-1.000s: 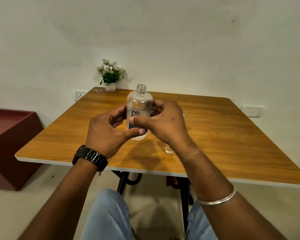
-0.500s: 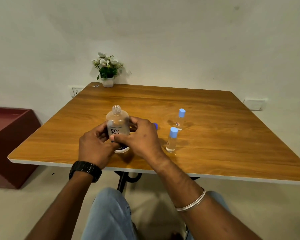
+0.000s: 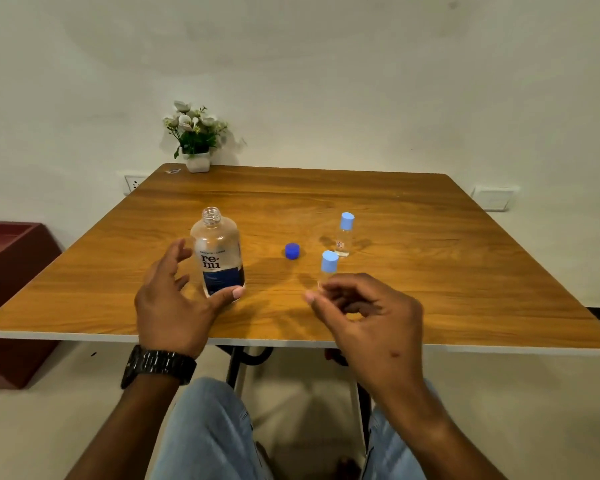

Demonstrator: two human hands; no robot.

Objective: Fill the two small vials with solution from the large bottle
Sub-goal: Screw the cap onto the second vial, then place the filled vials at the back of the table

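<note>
Against a pale wall, one wooden tabletop [image 3: 413, 271] carries one large bottle [image 3: 219, 252], upright, neck open upward. The left hand [image 3: 174, 299] has a loose, wide grip, thumb touching its base. Two capped vials [image 3: 344, 235] [image 3: 327, 268] stand upright right of one blue cap [image 3: 292, 251]. The right hand's [image 3: 368, 317] relaxed grip holds nothing.

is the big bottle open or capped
Open. The bottle stands upright with its threaded neck bare, and a dark blue cap lies on the table to its right.

Uncapped large bottle [image 3: 219, 252] stands upright left of two vials [image 3: 344, 235] [image 3: 327, 268] (light-blue caps on).
</note>
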